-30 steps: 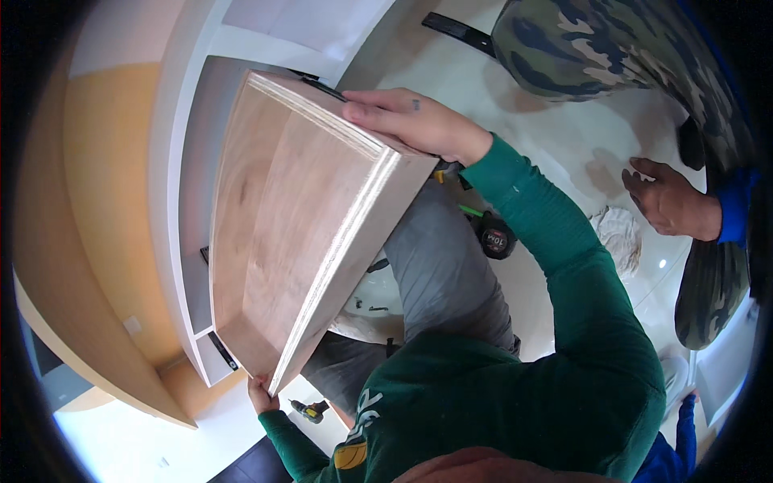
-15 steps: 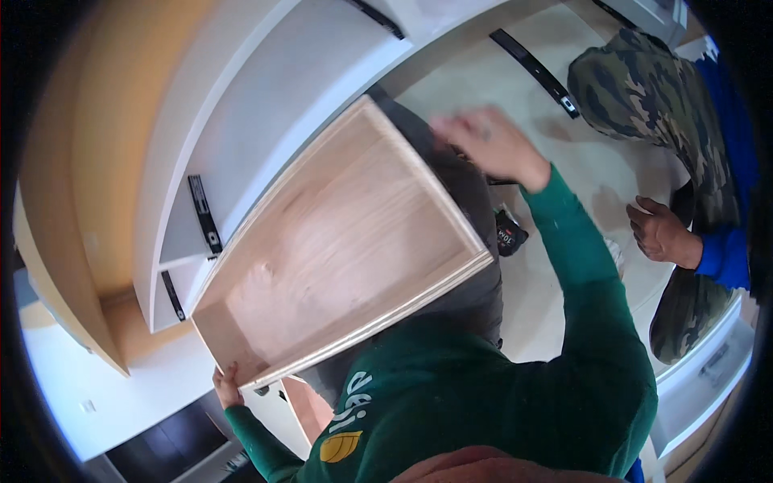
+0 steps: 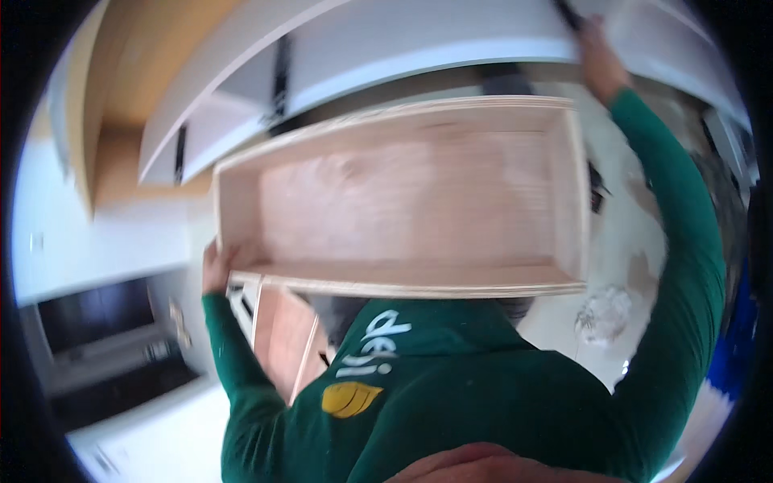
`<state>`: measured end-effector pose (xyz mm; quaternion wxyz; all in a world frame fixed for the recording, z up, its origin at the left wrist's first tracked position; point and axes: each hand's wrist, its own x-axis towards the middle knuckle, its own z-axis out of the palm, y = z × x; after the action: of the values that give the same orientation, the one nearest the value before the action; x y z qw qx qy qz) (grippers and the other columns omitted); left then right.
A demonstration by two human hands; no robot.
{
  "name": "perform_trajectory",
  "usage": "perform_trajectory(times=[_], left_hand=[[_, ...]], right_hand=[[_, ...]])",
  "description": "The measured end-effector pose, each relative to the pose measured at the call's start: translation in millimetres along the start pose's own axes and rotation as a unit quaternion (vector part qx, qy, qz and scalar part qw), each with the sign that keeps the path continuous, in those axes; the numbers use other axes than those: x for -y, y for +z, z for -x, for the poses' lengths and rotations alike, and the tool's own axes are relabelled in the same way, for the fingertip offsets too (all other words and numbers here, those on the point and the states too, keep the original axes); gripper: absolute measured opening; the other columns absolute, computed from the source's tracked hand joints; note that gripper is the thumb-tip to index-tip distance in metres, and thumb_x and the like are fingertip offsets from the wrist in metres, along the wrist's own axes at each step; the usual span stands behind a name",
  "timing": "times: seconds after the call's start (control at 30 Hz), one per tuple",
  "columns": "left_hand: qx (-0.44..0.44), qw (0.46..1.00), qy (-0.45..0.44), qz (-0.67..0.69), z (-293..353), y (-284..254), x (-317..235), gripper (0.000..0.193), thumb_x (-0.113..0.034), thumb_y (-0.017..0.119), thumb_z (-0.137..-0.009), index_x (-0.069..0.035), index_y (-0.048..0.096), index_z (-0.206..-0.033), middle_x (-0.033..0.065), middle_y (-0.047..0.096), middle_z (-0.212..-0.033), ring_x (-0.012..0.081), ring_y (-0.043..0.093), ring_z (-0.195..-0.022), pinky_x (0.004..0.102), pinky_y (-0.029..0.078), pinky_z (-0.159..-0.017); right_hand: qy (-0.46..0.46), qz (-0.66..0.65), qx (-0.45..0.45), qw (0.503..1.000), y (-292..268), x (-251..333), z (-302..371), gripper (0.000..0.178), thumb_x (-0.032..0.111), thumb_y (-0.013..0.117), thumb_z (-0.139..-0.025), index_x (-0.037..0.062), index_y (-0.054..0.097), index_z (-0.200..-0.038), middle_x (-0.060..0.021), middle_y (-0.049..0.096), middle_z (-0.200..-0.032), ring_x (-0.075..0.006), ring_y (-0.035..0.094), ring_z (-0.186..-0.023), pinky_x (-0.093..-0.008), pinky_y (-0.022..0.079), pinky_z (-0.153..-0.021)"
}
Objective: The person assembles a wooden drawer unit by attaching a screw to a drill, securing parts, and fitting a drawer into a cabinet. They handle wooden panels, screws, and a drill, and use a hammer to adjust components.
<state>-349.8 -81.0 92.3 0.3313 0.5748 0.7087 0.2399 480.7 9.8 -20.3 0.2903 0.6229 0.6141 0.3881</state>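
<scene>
A shallow wooden drawer box [image 3: 403, 193] lies across my lap, its open side facing up. My left hand [image 3: 216, 266] grips its left end near the close corner, fingers curled over the side wall. My right arm is stretched far forward past the box. My right hand [image 3: 602, 64] is at a black drawer slide [image 3: 568, 14] on the white cabinet [image 3: 451, 36], touching or nearly touching its end. Motion blur and the frame's upper edge leave the right fingers unclear.
More black slides, one upright [image 3: 281, 76] and a shorter one [image 3: 180, 153], are on the cabinet at left. A second wooden box [image 3: 282, 338] stands by my left arm. A crumpled clear plastic bag [image 3: 604, 315] lies on the floor at right, beside a person in blue [image 3: 745, 322].
The drawer box has turned clockwise and now lies nearly level across the view. My right hand has moved forward and right to the cabinet slide. My left hand has kept its hold.
</scene>
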Motion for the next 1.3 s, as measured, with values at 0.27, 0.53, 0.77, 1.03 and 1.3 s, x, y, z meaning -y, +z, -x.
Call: perform_trajectory(times=[0.27, 0.53, 0.77, 1.03, 1.3], left_hand=[[0.044, 0.997, -0.034, 0.047, -15.5, 2.0, 0.8, 0.031, -0.007, 0.067, -0.091, 0.006, 0.067, -0.119, 0.0088, 0.073, -0.107, 0.0158, 0.068, -0.095, 0.0309, 0.055, -0.085], [0.077, 0.992, -0.014, 0.101, -16.7, 0.3, 19.7, 0.048, -0.013, 0.065, -0.090, 0.008, 0.057, -0.133, 0.0172, 0.070, -0.119, 0.0252, 0.069, -0.105, 0.0383, 0.058, -0.091], [0.053, 0.995, -0.022, 0.079, -10.5, -1.4, -9.3, 0.038, -0.011, 0.066, -0.092, 0.005, 0.061, -0.126, 0.0110, 0.069, -0.112, 0.0214, 0.067, -0.099, 0.0375, 0.056, -0.088], [0.048, 0.996, -0.018, 0.073, -13.2, 20.0, -61.6, 0.041, -0.008, 0.065, -0.092, 0.002, 0.060, -0.131, 0.0148, 0.070, -0.117, 0.0265, 0.071, -0.102, 0.0391, 0.059, -0.089], [-0.007, 0.999, 0.030, 0.041, -29.1, 52.5, -126.4, 0.043, -0.009, 0.063, -0.093, 0.003, 0.058, -0.134, 0.0155, 0.070, -0.121, 0.0282, 0.070, -0.107, 0.0379, 0.058, -0.093]], right_hand=[[-0.064, -0.120, 0.021, 0.990, -52.9, -26.0, 35.8, 0.046, 0.016, 0.056, -0.097, 0.0042, 0.059, -0.141, -0.0098, 0.051, -0.151, -0.0305, 0.037, -0.147, -0.0574, 0.018, -0.126], [0.264, -0.869, 0.030, 0.417, -2.0, 49.2, 130.4, 0.041, 0.042, 0.063, -0.102, 0.0093, 0.070, -0.124, -0.0014, 0.071, -0.104, -0.0139, 0.061, -0.090, -0.0294, 0.048, -0.083], [0.215, -0.947, -0.082, 0.225, -67.6, 96.2, 219.4, 0.047, 0.030, 0.058, -0.103, -0.0069, 0.064, -0.132, -0.0139, 0.060, -0.143, -0.0219, 0.052, -0.133, -0.0339, 0.035, -0.116], [0.260, -0.965, -0.040, -0.004, -58.3, 83.7, 199.7, 0.052, 0.042, 0.058, -0.104, -0.0016, 0.068, -0.130, -0.0087, 0.068, -0.130, -0.0170, 0.060, -0.120, -0.0273, 0.043, -0.106], [0.254, -0.963, -0.063, -0.067, 13.2, 64.9, 120.0, 0.038, 0.029, 0.057, -0.102, 0.0027, 0.072, -0.125, -0.0103, 0.070, -0.128, -0.0188, 0.064, -0.114, -0.0307, 0.047, -0.101]])
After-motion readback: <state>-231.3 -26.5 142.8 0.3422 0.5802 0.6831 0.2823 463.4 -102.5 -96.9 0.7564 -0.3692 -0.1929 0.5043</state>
